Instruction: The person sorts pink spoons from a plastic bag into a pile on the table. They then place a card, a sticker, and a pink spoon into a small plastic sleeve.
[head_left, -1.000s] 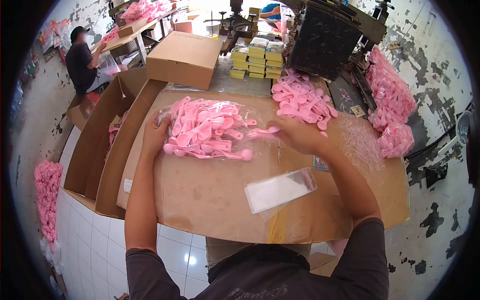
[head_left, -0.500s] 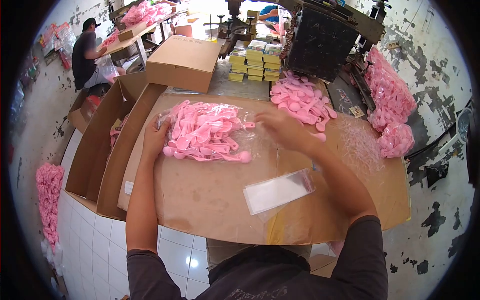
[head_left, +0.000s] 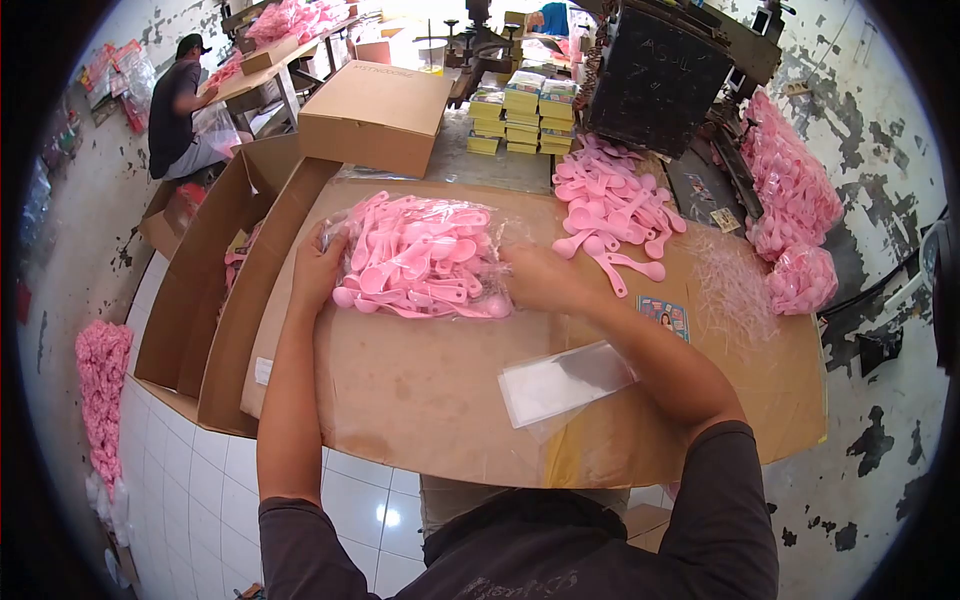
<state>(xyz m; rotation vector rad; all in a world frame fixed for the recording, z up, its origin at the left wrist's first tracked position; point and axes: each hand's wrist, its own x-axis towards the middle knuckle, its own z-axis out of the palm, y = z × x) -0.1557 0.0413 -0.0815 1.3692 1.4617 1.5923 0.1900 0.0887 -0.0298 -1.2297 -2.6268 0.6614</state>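
A clear plastic bag (head_left: 452, 218) full of pink plastic spoons (head_left: 400, 262) lies on the cardboard-covered table. My left hand (head_left: 320, 264) grips the bag's left end, its fingers partly hidden by the plastic. At the opposite end, my right hand (head_left: 538, 278) is closed on the bag's edge, knuckles up, with the fingertips out of sight. Close to my right forearm are a flat stack of clear plastic sleeves (head_left: 560, 384) and a colourful printed card (head_left: 664, 318). Beyond the right hand lies a loose pile of pink spoons (head_left: 618, 200).
Open cardboard boxes (head_left: 215, 290) line the table's left side, and a closed carton (head_left: 375, 112) stands at the back. Stacked cards (head_left: 522, 112) sit beside a black machine (head_left: 655, 80). Bagged pink spoons (head_left: 790, 185) lean at right. A person (head_left: 178, 110) sits far left.
My right hand has come down and closed on the bag's right end. The left hand stays at the left end. The view has shifted slightly, and the printed card now shows more.
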